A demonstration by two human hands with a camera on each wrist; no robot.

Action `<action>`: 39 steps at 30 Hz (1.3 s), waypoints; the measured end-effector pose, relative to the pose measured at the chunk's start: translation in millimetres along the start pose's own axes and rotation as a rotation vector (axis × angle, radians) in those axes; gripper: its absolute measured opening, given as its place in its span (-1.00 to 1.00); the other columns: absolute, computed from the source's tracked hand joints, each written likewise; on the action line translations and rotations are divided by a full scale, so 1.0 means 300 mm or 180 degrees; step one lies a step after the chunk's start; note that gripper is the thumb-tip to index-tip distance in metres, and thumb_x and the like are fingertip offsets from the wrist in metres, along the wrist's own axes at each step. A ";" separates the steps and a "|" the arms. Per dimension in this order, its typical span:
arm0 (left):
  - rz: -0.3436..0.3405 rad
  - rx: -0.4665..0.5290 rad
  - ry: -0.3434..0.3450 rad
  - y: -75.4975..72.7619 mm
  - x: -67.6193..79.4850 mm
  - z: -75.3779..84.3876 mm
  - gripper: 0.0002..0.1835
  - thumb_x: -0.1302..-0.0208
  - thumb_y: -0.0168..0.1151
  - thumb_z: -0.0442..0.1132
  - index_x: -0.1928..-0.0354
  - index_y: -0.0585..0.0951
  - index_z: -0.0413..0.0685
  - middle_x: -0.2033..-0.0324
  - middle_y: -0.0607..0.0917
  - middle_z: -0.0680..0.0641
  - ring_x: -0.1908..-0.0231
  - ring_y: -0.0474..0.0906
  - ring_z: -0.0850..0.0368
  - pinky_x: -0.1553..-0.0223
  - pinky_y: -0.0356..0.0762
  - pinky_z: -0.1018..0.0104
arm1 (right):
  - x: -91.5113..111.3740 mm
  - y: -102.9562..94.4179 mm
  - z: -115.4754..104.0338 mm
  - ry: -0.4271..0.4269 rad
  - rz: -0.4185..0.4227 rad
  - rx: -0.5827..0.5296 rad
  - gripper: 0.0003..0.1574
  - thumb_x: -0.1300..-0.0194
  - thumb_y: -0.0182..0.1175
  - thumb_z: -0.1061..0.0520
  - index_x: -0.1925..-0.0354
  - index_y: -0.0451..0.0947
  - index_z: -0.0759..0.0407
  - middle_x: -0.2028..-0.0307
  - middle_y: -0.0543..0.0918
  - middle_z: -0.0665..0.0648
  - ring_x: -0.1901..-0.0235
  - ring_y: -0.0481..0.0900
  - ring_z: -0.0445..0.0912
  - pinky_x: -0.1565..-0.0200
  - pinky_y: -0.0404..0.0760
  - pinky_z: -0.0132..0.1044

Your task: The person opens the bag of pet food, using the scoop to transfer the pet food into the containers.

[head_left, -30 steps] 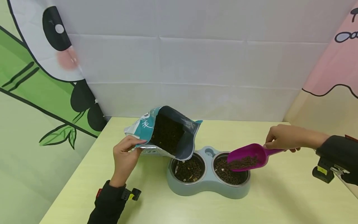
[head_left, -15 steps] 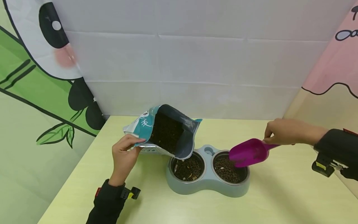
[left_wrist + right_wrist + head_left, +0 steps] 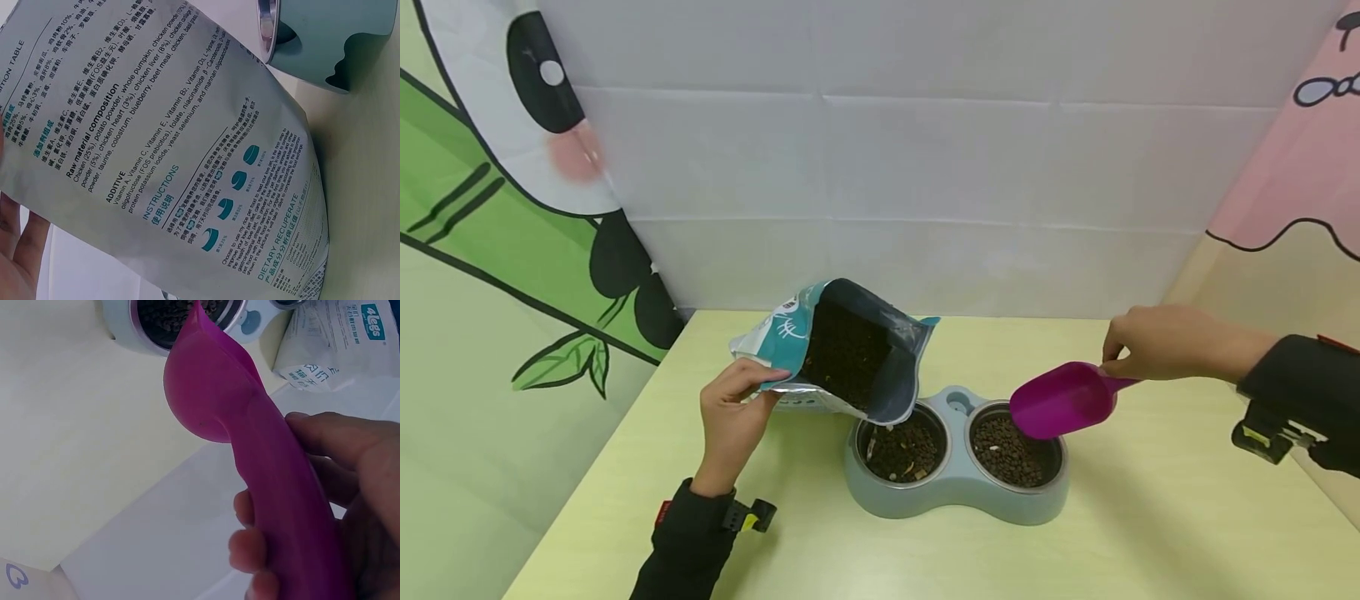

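My left hand [image 3: 737, 421] pinches the near edge of an open pet food bag [image 3: 792, 329], whose wide mouth shows dark kibble inside. The printed back of that bag [image 3: 169, 144] fills the left wrist view. By its handle, my right hand [image 3: 1172, 343] grips a magenta scoop [image 3: 1063, 400], tilted with no kibble visible in it. The scoop tip hangs over the right bowl of a blue-grey double pet bowl [image 3: 958, 492], where brown kibble [image 3: 1011, 454] lies. Kibble mixed with lighter bits [image 3: 910, 454] sits in the left bowl, partly behind the bag. In the right wrist view, fingers [image 3: 250, 550] wrap the scoop handle.
The double bowl stands on a pale yellow table [image 3: 820, 550]. Behind the table rises a whitish creased backdrop [image 3: 940, 167]. Printed cartoon panels flank it, green at the left [image 3: 460, 183] and pink at the right [image 3: 1292, 175].
My right hand has tipped the scoop and lifted it slightly; the kibble seen in it a second ago is gone from view. The left hand and bag have barely moved.
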State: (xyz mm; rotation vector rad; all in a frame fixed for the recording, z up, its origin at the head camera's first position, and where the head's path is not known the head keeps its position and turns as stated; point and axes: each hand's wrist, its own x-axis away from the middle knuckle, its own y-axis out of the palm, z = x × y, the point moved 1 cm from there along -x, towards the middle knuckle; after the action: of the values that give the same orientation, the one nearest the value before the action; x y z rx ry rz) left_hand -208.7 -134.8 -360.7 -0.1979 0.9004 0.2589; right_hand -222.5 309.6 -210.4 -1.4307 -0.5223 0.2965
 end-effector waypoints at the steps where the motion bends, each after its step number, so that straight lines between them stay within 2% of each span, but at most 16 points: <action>1: -0.0009 0.0011 0.0002 -0.006 0.002 0.002 -0.83 -0.17 0.32 -0.38 0.36 0.68 -0.45 0.45 0.61 -0.23 0.31 0.52 0.30 0.15 0.52 0.53 | 0.008 0.001 -0.008 0.0017 -0.0029 -0.0026 -0.91 -0.16 0.31 0.02 0.42 0.73 -0.06 0.53 0.60 -0.19 0.55 0.44 -0.25 0.51 0.47 -0.25; 7: -0.0064 0.0058 0.0012 -0.043 0.010 0.012 -0.93 -0.07 0.32 -0.56 0.35 0.68 -0.45 0.44 0.60 -0.22 0.31 0.52 0.28 0.14 0.53 0.51 | 0.063 0.015 -0.056 0.0184 -0.0239 -0.0489 -0.87 -0.25 0.25 0.03 0.35 0.73 -0.03 0.53 0.56 -0.12 0.69 0.39 -0.21 0.66 0.43 -0.32; 10: -0.0085 0.0081 0.0021 -0.054 0.015 0.013 -0.93 -0.10 0.31 -0.54 0.36 0.68 -0.46 0.45 0.60 -0.22 0.32 0.52 0.29 0.15 0.53 0.52 | 0.089 0.025 -0.065 0.0262 -0.0272 -0.0772 -0.83 -0.27 0.23 0.04 0.26 0.73 0.02 0.52 0.55 -0.08 0.78 0.36 -0.19 0.73 0.42 -0.33; 13: -0.0083 0.0091 0.0040 -0.052 0.016 0.012 -0.91 -0.12 0.31 -0.49 0.36 0.67 -0.47 0.46 0.60 -0.23 0.32 0.51 0.30 0.15 0.52 0.54 | 0.101 0.036 -0.056 0.0269 -0.0252 -0.0934 -0.78 -0.29 0.22 0.03 0.20 0.72 0.07 0.52 0.55 -0.07 0.78 0.35 -0.18 0.72 0.41 -0.32; 16: -0.0068 0.0094 0.0065 -0.051 0.016 0.014 -0.94 -0.07 0.29 -0.61 0.37 0.66 -0.48 0.47 0.59 -0.23 0.33 0.51 0.30 0.16 0.51 0.56 | 0.109 0.049 -0.047 0.0303 -0.0237 -0.1047 -0.74 -0.29 0.21 0.02 0.15 0.71 0.10 0.53 0.54 -0.06 0.77 0.35 -0.17 0.72 0.42 -0.32; 19: -0.0056 0.0078 0.0082 -0.049 0.016 0.016 -0.81 0.05 0.24 -0.76 0.38 0.67 -0.48 0.48 0.59 -0.21 0.34 0.51 0.31 0.17 0.52 0.56 | 0.116 0.064 -0.037 0.0328 -0.0192 -0.1140 -0.70 -0.30 0.21 0.01 0.13 0.70 0.16 0.54 0.54 -0.06 0.76 0.35 -0.17 0.71 0.42 -0.31; 23: -0.0051 0.0041 0.0090 -0.047 0.012 0.017 -0.78 0.08 0.24 -0.79 0.39 0.67 -0.46 0.49 0.59 -0.20 0.35 0.50 0.30 0.18 0.52 0.56 | 0.125 0.082 -0.021 0.0370 -0.0085 -0.1219 -0.73 -0.32 0.18 0.01 0.22 0.70 0.16 0.64 0.46 -0.06 0.76 0.35 -0.17 0.71 0.41 -0.32; 26: -0.0060 0.0043 0.0082 -0.045 0.007 0.031 -0.92 -0.05 0.27 -0.65 0.39 0.67 -0.47 0.48 0.59 -0.21 0.34 0.50 0.30 0.18 0.53 0.54 | 0.127 0.098 -0.008 0.0429 -0.0049 -0.1257 -0.75 -0.34 0.16 0.00 0.34 0.68 0.09 0.71 0.39 -0.05 0.74 0.35 -0.17 0.70 0.39 -0.34; 28: -0.0069 0.0052 0.0088 -0.043 0.000 0.059 -0.96 -0.09 0.27 -0.61 0.39 0.66 -0.49 0.48 0.59 -0.23 0.33 0.51 0.32 0.17 0.53 0.54 | 0.128 0.109 -0.001 0.0476 -0.0053 -0.1302 -0.75 -0.34 0.15 -0.01 0.38 0.65 0.07 0.71 0.38 -0.05 0.73 0.35 -0.17 0.69 0.38 -0.35; 31: -0.0070 0.0045 0.0104 -0.037 -0.012 0.099 -0.94 -0.05 0.24 -0.67 0.40 0.64 -0.52 0.49 0.60 -0.19 0.34 0.50 0.33 0.17 0.52 0.55 | 0.129 0.122 0.007 0.0551 -0.0077 -0.1393 -0.73 -0.36 0.14 -0.03 0.40 0.61 0.08 0.71 0.39 -0.03 0.71 0.36 -0.17 0.68 0.38 -0.36; 34: -0.0061 0.0030 0.0089 -0.036 -0.021 0.075 -0.83 0.05 0.23 -0.76 0.41 0.65 -0.50 0.50 0.61 -0.12 0.36 0.49 0.33 0.20 0.52 0.56 | 0.131 0.134 0.015 0.0594 -0.0088 -0.1483 -0.72 -0.37 0.12 -0.03 0.39 0.59 0.09 0.69 0.40 -0.02 0.68 0.35 -0.17 0.67 0.39 -0.35; 39: -0.0062 0.0065 0.0034 -0.042 -0.037 0.006 -0.84 0.03 0.27 -0.72 0.38 0.67 -0.46 0.48 0.62 -0.03 0.38 0.51 0.29 0.22 0.55 0.53 | 0.134 0.161 0.035 0.0562 -0.0008 -0.1636 -0.74 -0.36 0.14 0.01 0.32 0.61 0.15 0.64 0.44 -0.01 0.66 0.35 -0.18 0.64 0.40 -0.36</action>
State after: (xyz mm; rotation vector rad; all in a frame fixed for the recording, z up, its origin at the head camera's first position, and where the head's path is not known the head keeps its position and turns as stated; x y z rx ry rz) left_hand -209.9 -147.8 -350.1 -0.1890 0.9109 0.2307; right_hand -188.0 344.9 -251.0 -1.9326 -0.4738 0.0283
